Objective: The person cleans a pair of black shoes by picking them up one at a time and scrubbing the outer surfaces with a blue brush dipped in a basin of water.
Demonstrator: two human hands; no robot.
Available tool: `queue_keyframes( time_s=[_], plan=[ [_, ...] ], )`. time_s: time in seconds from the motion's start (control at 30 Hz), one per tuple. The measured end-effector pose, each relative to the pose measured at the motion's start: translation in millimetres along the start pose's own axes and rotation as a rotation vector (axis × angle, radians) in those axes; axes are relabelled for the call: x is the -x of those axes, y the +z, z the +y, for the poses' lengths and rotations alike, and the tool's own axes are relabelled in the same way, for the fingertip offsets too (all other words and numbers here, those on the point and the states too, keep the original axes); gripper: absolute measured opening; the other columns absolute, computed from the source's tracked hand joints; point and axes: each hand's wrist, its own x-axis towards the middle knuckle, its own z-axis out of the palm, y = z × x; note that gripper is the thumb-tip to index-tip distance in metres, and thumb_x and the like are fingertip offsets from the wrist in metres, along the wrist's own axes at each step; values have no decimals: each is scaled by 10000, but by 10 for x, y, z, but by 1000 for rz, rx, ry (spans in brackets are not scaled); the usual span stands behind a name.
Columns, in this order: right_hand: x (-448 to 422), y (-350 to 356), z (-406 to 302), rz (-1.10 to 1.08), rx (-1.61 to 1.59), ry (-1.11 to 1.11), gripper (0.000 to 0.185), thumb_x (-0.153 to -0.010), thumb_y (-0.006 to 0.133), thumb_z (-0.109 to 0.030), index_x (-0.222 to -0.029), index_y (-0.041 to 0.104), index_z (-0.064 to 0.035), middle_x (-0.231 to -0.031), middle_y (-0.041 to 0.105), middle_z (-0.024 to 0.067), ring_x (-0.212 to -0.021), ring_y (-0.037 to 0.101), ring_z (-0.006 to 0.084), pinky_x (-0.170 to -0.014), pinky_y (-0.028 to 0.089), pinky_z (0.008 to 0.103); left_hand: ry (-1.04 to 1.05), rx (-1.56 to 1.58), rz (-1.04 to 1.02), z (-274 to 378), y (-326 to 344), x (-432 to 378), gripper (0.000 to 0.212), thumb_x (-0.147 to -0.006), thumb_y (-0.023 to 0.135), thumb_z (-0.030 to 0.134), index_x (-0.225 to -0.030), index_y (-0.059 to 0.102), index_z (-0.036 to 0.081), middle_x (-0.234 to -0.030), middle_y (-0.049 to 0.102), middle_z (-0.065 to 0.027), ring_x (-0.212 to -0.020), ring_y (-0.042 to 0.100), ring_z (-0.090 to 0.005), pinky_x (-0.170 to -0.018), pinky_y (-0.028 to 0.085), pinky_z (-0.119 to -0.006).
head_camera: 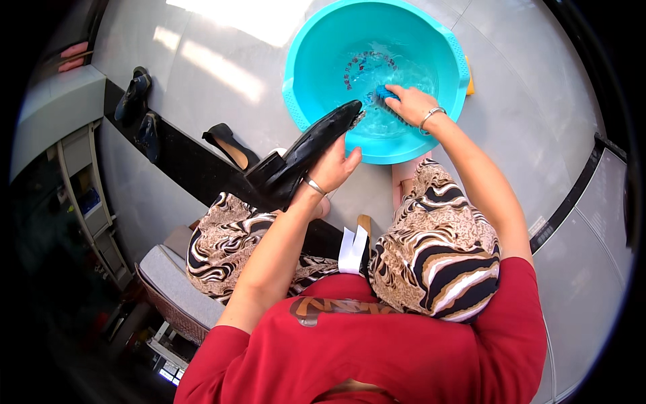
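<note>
My left hand (330,166) holds a black shoe (313,139), wet and shiny, turned on its side with the toe over the near rim of a turquoise plastic basin (308,65). Its low block heel lies back towards my left knee. In my right hand (414,105) is a blue scrubbing brush (387,92), bristles down, inside the basin at the water (373,123). Brush and shoe toe are apart. The basin holds shallow, rippling water over printed writing on its bottom.
Another black flat shoe (232,146) lies on the floor left of the basin. Farther left are two dark shoes (133,96) (148,136). A yellow object (470,76) shows behind the basin's right rim. A cushioned grey seat (174,278) stands at lower left, near a shelf unit (83,177).
</note>
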Motion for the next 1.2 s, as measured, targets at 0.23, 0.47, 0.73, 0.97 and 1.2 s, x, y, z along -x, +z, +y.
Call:
queue_keyframes(
  time_s=[0.23, 0.47, 0.73, 0.97, 1.2],
  plan=[
    [633, -488, -767, 198, -332, -234, 438, -897, 495, -390, -1307, 497, -239, -1048, 599, 181, -886, 600, 363, -772, 487, 444, -116, 281, -3, 66, -42, -11, 623, -803, 596, 138, -1356, 362, -26, -1324, 453, -213, -1258, 404, -322, -1047, 300, -396],
    [434, -552, -486, 300, -546, -353, 412, -898, 509, -386, -1292, 515, -265, -932, 587, 166, -849, 593, 351, -776, 481, 406, -85, 268, -37, 97, -137, -33, 593, -819, 604, 175, -1347, 400, -2, -1327, 466, -169, -1221, 437, -258, -1025, 324, -359],
    [285, -232, -27, 158, -124, 51, 469, -902, 452, -456, -1349, 434, -312, -1020, 556, 183, -877, 597, 360, -741, 496, 444, -7, 697, 107, 204, -235, -113, 632, -776, 616, 62, -1350, 372, -39, -1375, 416, -124, -1311, 331, -224, -1102, 204, -348],
    [546, -352, -694, 507, -313, -278, 473, -870, 570, -342, -1328, 462, -298, -970, 529, 140, -809, 596, 319, -619, 515, 404, -311, 1549, 104, 137, -328, -211, 449, -834, 578, 146, -1244, 468, -1, -1270, 501, -95, -1192, 447, -207, -1039, 294, -324],
    [136, -206, -352, 574, 121, -162, 491, -838, 617, -294, -1307, 480, -338, -926, 494, 122, -767, 581, 275, -562, 516, 372, -466, 1876, 10, 130, -229, -221, 756, -892, 463, 573, -1334, 317, -23, -1305, 461, -144, -1195, 438, -231, -1016, 321, -321]
  ],
)
